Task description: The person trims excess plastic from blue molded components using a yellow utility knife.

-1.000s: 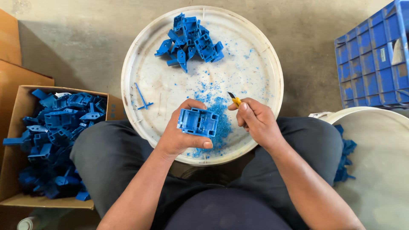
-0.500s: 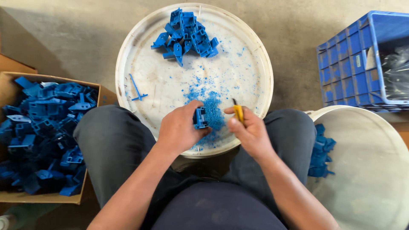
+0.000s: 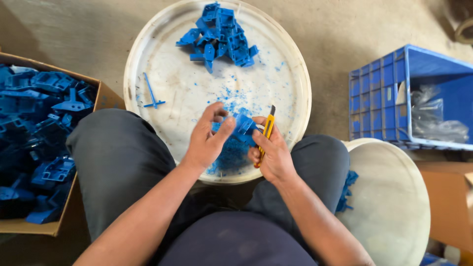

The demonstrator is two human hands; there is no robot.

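Note:
My left hand (image 3: 207,138) grips a blue plastic part (image 3: 241,129) over the near edge of a round white lid (image 3: 162,83). My right hand (image 3: 271,152) holds a yellow utility knife (image 3: 267,129) upright, its blade tip beside the part. Blue shavings (image 3: 231,152) lie on the lid under my hands. A pile of blue parts (image 3: 219,32) rests at the lid's far side. A thin blue sprue piece (image 3: 152,93) lies on the lid's left.
A cardboard box (image 3: 39,143) full of blue parts stands at my left. A blue plastic crate (image 3: 379,93) holding clear plastic bags is at the right. A second white round lid (image 3: 389,202) sits by my right knee. Concrete floor lies all around.
The part has turned in my left hand from flat-on to edge-on. My right hand has brought the knife in close against it. The camera has shifted left.

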